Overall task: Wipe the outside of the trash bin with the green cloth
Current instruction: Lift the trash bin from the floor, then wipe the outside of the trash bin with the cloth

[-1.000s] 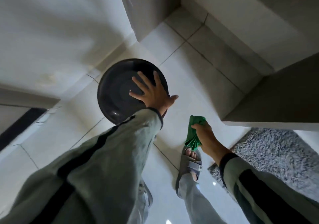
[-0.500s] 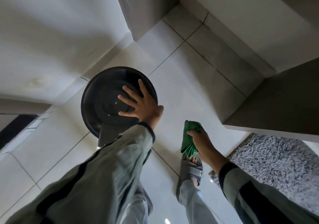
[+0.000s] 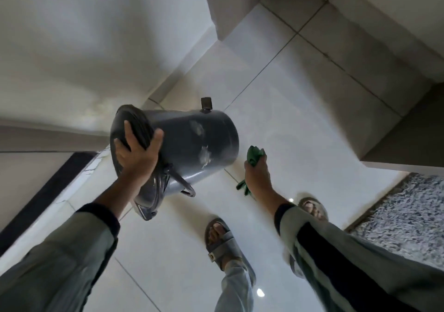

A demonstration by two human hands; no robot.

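Left hand (image 3: 135, 154) grips the tilted trash bin (image 3: 192, 143) by its rim, right hand (image 3: 255, 172) clenching the green cloth (image 3: 254, 154) just right of it, open floor (image 3: 300, 119) beyond

Green cloth (image 3: 255, 156) mostly hidden in fist; trash bin (image 3: 192, 143) lid part-covered by fingers.

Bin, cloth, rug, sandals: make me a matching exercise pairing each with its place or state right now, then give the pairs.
Things:
1. bin
2. cloth
3. rug
4. sandals

Place or state:
A. bunched in the right hand
B. flat on the floor at the right edge
C. tipped on its side, left hand gripping its lid end
D. on the person's feet

Pairs: 1-C, 2-A, 3-B, 4-D
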